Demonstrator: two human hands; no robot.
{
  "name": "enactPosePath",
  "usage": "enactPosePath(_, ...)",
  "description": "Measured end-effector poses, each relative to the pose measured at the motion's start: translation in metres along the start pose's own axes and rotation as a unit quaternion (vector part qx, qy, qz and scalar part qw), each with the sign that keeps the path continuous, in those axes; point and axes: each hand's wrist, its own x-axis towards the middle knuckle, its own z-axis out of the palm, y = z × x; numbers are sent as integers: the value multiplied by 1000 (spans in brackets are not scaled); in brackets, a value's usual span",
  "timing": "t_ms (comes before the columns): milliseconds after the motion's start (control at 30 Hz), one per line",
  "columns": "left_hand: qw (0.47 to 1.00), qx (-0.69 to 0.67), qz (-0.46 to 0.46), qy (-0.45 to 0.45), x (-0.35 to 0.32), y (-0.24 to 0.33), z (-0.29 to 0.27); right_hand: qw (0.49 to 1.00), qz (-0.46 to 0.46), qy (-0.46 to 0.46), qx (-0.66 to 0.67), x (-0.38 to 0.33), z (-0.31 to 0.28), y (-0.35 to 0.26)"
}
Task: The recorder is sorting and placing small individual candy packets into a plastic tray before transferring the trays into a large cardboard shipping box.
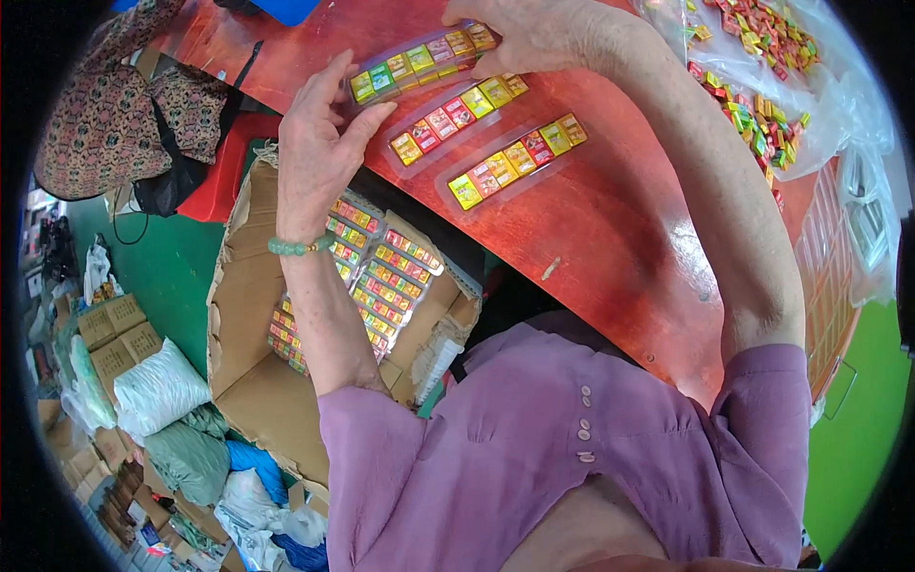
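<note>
Three clear plastic trays of small coloured square packets lie on the red table [610, 238]. My left hand [319, 143] and my right hand [519, 33] grip the two ends of the far tray [419, 62]. The middle tray [457, 114] and the near tray [515, 157] lie side by side just below it, untouched. A green bead bracelet [297, 246] sits on my left wrist. I wear a purple buttoned shirt.
An open cardboard box [257, 381] below the table's left edge holds several stacked filled trays [381, 276]. Loose coloured packets [758, 114] lie on clear plastic at the table's right. Another person in patterned clothes [114, 105] sits at far left. Bags and boxes [157, 391] crowd the green floor.
</note>
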Motion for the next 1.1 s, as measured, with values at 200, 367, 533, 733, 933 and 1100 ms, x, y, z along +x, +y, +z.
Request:
enactPosePath(200, 990, 113, 78, -42, 13, 1, -2, 998, 34, -13, 42, 8, -1, 5)
enactPosePath(367, 991, 108, 67, -42, 11, 1, -2, 998, 36, -24, 53, 10, 2, 9)
enactPosePath(533, 995, 85, 54, -25, 12, 3, -6, 985, 48, 32, 161, 10, 8, 10)
enactPosePath(733, 993, 107, 40, -9, 2, 26, -12, 959, -50, 189, 203, -16, 13, 14)
enactPosePath(933, 996, 73, 29, -33, -32, 53, 1, 957, 67, 81, 272, -36, 19, 10)
enactPosePath(1100, 979, 189, 76, -22, -37, 60, 6, 978, 102, 33, 181, -43, 28, 4)
